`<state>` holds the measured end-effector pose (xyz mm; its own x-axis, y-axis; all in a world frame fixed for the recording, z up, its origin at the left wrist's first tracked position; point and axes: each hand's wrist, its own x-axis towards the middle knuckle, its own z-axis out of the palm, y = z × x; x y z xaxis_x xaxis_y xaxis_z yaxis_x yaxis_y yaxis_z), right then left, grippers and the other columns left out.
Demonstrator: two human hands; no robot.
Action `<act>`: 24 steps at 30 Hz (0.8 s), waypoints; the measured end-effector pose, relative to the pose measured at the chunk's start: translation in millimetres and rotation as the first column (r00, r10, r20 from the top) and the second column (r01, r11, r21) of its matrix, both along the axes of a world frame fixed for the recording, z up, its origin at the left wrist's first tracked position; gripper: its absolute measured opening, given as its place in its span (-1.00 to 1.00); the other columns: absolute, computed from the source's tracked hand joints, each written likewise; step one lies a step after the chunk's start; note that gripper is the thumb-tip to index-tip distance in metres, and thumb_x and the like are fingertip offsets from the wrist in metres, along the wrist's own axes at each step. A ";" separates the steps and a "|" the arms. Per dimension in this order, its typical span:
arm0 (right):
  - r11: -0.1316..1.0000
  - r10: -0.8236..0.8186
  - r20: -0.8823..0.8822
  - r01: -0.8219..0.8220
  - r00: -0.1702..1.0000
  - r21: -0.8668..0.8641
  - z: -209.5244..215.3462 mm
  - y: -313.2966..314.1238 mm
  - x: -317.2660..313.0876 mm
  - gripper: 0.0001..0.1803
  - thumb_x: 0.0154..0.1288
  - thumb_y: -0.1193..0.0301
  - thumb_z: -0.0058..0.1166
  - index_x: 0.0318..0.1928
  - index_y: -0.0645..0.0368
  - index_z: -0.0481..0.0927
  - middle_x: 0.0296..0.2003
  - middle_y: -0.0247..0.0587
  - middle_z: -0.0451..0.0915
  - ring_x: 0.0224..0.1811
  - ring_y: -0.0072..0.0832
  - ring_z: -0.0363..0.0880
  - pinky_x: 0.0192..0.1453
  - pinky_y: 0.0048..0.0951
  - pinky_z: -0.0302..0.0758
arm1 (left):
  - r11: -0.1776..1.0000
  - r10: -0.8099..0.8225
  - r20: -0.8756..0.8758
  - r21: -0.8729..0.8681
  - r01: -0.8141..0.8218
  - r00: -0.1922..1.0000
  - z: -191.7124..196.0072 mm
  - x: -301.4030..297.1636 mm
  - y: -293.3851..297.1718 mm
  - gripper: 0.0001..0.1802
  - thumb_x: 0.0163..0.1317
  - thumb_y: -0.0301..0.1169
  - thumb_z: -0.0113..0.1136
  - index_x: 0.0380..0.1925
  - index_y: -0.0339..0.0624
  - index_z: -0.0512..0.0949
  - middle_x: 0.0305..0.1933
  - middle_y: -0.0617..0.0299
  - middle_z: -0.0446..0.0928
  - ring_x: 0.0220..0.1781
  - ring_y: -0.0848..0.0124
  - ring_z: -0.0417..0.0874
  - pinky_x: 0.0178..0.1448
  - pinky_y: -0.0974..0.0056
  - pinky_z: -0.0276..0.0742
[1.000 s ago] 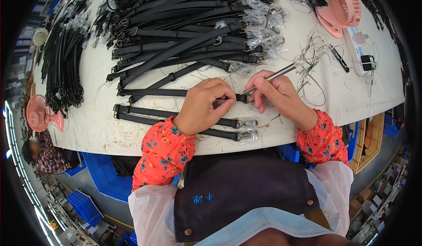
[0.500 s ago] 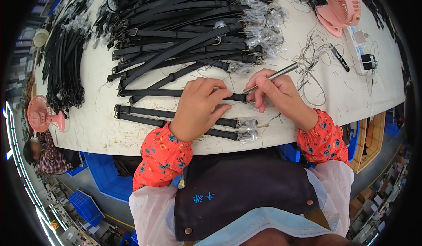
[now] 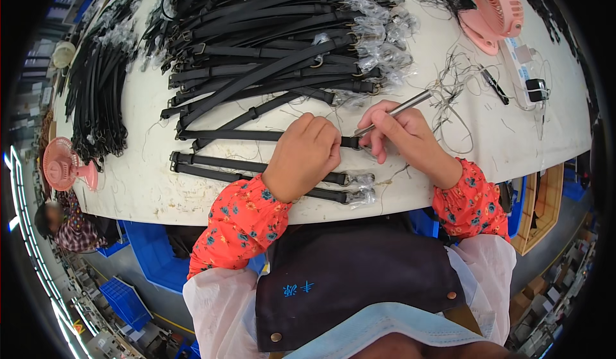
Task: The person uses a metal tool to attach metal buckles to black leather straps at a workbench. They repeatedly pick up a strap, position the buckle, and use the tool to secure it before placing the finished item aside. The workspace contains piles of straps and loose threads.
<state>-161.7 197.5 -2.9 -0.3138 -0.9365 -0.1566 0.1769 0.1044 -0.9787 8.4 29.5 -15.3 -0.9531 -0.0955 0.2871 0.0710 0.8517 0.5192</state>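
I see a black strap [image 3: 256, 135] lying flat across the tabletop [image 3: 147, 186]. My left hand [image 3: 303, 157] presses it down, fingers curled over its end. My right hand [image 3: 405, 137] pinches a slim metal tool [image 3: 394, 112], tip at the strap end. Clear plastic sleeves [image 3: 378, 35] wrap the piled straps [image 3: 269, 44] beyond; a pink fan [image 3: 491, 9] stands far right.

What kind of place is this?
Probably a factory workbench for finishing straps: a big heap of black straps covers the white table, and blue storage crates stand on the floor below.
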 end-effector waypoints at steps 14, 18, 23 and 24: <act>0.926 -0.104 -0.820 -0.246 0.563 -0.286 -7.2 -1.4 6.5 -0.69 0.33 0.46 0.29 0.06 0.09 0.58 -0.12 -0.06 0.65 -0.13 -0.06 0.67 -0.08 -0.25 0.63 | 0.993 -0.021 -0.020 0.116 0.023 1.000 4.1 4.1 -9.0 -0.74 0.11 -0.60 0.40 -0.24 -0.21 0.53 -0.08 0.13 0.60 0.02 0.08 0.56 0.07 0.12 0.50; 0.935 -0.038 -0.792 -0.257 0.609 -0.242 -12.8 -2.1 9.7 -0.67 0.27 0.49 0.34 0.02 0.11 0.60 -0.11 -0.09 0.65 -0.15 -0.08 0.68 -0.08 -0.22 0.64 | 0.979 0.012 -0.036 0.206 -0.004 0.999 -4.0 5.5 -8.4 -0.71 0.05 -0.67 0.40 -0.26 -0.21 0.52 -0.16 0.14 0.61 -0.03 0.11 0.58 0.04 0.13 0.51; 0.985 0.003 -0.655 -0.115 0.756 -0.129 -6.5 0.9 10.5 -0.68 0.26 0.56 0.33 0.01 0.14 0.61 -0.19 -0.16 0.67 -0.22 -0.31 0.71 -0.12 -0.39 0.64 | 0.936 0.043 -0.083 0.351 -0.011 0.996 -4.6 9.0 -6.5 -0.67 0.01 -0.67 0.44 -0.24 -0.18 0.57 -0.13 0.18 0.60 -0.04 0.14 0.57 -0.01 0.13 0.51; 0.987 -0.012 -0.629 -0.093 0.777 -0.133 -6.6 0.6 10.8 -0.69 0.26 0.57 0.33 0.01 0.15 0.61 -0.20 -0.18 0.67 -0.23 -0.39 0.72 -0.12 -0.43 0.63 | 0.949 0.054 -0.121 0.315 -0.013 0.991 -1.5 9.2 -5.1 -0.67 0.00 -0.64 0.46 -0.23 -0.16 0.58 -0.12 0.19 0.60 -0.04 0.16 0.56 0.00 0.13 0.50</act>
<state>-150.9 198.2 -9.5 -0.2541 -0.9458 0.2023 -0.4813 -0.0577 -0.8746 17.6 24.4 -16.8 -0.9054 -0.2315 0.3559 0.1276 0.6511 0.7482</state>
